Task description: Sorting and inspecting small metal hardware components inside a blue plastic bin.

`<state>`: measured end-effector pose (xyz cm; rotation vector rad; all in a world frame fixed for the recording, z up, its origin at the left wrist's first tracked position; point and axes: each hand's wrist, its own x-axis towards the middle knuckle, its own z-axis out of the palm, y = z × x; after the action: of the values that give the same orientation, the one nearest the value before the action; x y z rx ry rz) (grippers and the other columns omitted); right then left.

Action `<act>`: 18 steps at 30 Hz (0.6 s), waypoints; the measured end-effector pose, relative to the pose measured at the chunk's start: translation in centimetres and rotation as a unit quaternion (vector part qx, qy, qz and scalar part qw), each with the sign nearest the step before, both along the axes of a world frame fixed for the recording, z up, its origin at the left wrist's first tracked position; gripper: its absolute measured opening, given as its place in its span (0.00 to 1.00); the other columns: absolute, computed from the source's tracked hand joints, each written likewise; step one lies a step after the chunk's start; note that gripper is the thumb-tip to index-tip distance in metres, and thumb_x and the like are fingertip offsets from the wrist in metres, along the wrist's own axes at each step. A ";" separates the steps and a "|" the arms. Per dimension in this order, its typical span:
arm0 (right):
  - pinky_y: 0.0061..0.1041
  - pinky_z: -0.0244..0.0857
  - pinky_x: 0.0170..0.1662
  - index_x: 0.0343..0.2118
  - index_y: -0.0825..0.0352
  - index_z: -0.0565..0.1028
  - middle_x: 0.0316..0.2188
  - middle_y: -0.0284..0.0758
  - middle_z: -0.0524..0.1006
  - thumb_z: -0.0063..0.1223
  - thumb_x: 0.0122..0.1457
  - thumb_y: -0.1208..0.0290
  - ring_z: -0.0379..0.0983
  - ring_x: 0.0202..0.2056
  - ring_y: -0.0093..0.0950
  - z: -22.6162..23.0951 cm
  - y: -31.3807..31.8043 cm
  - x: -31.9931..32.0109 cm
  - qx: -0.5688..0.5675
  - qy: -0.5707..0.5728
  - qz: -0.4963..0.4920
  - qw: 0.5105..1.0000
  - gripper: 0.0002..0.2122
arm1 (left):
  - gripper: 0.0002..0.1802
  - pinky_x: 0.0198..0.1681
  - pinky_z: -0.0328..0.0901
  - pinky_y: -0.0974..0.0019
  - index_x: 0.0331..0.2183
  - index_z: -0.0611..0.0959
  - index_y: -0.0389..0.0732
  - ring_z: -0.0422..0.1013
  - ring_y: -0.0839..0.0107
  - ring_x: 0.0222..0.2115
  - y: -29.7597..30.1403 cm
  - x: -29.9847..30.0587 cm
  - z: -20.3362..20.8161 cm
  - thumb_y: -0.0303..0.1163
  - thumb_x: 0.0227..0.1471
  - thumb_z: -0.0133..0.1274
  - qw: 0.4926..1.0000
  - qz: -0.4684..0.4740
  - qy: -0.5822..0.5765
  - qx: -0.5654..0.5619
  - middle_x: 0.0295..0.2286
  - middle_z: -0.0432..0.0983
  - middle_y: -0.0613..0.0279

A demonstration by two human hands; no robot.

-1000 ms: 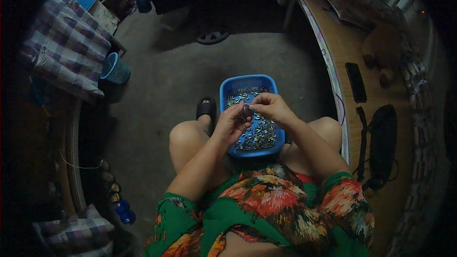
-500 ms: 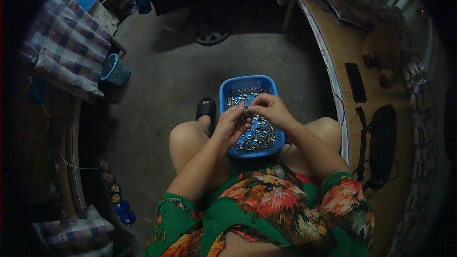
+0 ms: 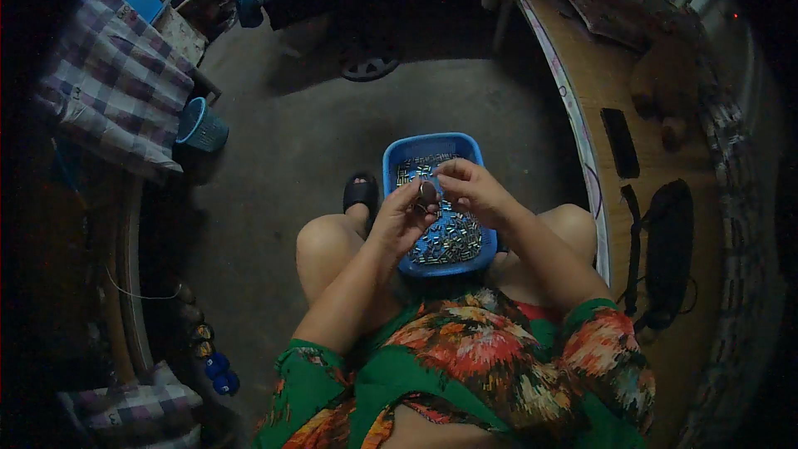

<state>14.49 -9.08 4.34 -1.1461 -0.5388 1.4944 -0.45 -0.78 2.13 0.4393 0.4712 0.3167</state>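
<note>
Over a blue plastic basket (image 3: pixel 478 148) between my knees, my left hand (image 3: pixel 401 220) grips a small dark round piece (image 3: pixel 427 192) with a brownish flat face. Its exact kind is too small to tell. Just to the right, my right hand (image 3: pixel 475 191) has its thumb and fingertips drawn together in a pinch, slightly apart from the round piece. Whatever lies in that pinch cannot be made out. Many small shiny metal cylinders (image 3: pixel 453 243) cover the bottom of the basket below both hands.
A black slipper (image 3: pixel 361 189) is on my foot left of the basket. Along the right runs a wooden bench (image 3: pixel 573 50) bearing a black phone-like slab (image 3: pixel 619 143) and a black bag (image 3: pixel 669 233). A blue bin (image 3: pixel 202 126) stands at far left, near a checked cloth (image 3: pixel 116 75).
My right hand has drawn back a little from the left. The round piece in my left hand has turned, so its flat brownish face shows.
</note>
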 end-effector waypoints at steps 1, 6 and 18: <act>0.11 0.53 0.23 0.35 0.65 0.69 0.24 0.26 0.70 0.51 0.50 0.68 0.64 0.25 0.13 0.0 0.0 0.1 0.016 -0.049 0.001 0.999 0.11 | 0.13 0.21 0.60 0.77 0.30 0.72 0.40 0.65 0.75 0.21 0.0 -0.1 0.0 0.40 0.50 0.46 1.000 -0.003 0.000 0.003 0.22 0.69 0.64; 0.14 0.61 0.30 0.35 0.66 0.71 0.25 0.27 0.71 0.53 0.48 0.71 0.67 0.28 0.16 0.6 0.1 -0.7 0.098 -0.103 0.020 0.990 0.11 | 0.13 0.19 0.60 0.77 0.30 0.72 0.42 0.65 0.75 0.21 0.1 -0.2 -0.5 0.41 0.50 0.46 1.000 -0.011 -0.012 -0.014 0.22 0.69 0.63; 0.13 0.47 0.17 0.28 0.65 0.71 0.18 0.27 0.68 0.54 0.46 0.68 0.56 0.16 0.13 0.0 0.0 0.1 -0.039 -0.073 0.020 0.996 0.09 | 0.09 0.18 0.61 0.78 0.29 0.71 0.41 0.66 0.76 0.19 0.0 -0.1 -0.9 0.37 0.50 0.46 0.996 -0.092 0.014 0.006 0.22 0.70 0.63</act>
<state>14.58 -9.08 4.37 -1.3195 -0.6122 1.4841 -0.60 -0.74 1.25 0.4960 0.4520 0.1361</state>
